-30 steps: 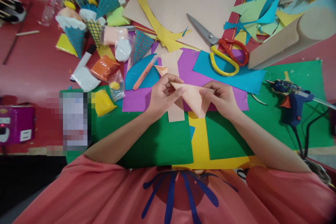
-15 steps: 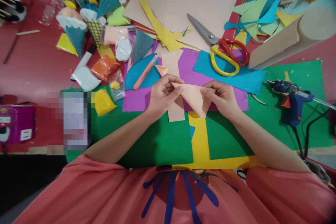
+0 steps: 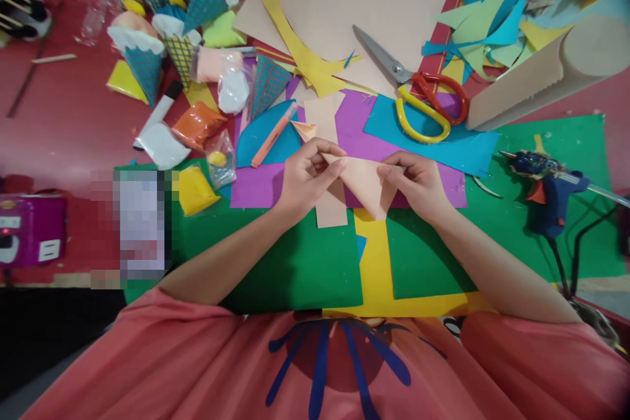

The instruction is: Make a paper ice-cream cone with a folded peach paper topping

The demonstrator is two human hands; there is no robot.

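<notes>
- Just below the scissors [image 3: 398, 69], parts of the folded paper [image 3: 365, 178] vanish behind the left hand [image 3: 311, 177] and right hand [image 3: 417, 181]!
- Left of them, print on the orange marker [image 3: 274, 135]: too tiny!
- Further left and lower, a rectangle [image 3: 141, 223] dissolves into pixels.
- Far left, the purple box [image 3: 52, 226] is edge-cropped.
- Right, the clear stick [image 3: 601, 191] runs out of frame!

The lower tip of the peach paper [image 3: 365, 177], mid-frame, has shifted slightly right, as has the right hand [image 3: 418, 182]; the cones [image 3: 144, 71] at upper left also sit slightly farther right
</notes>
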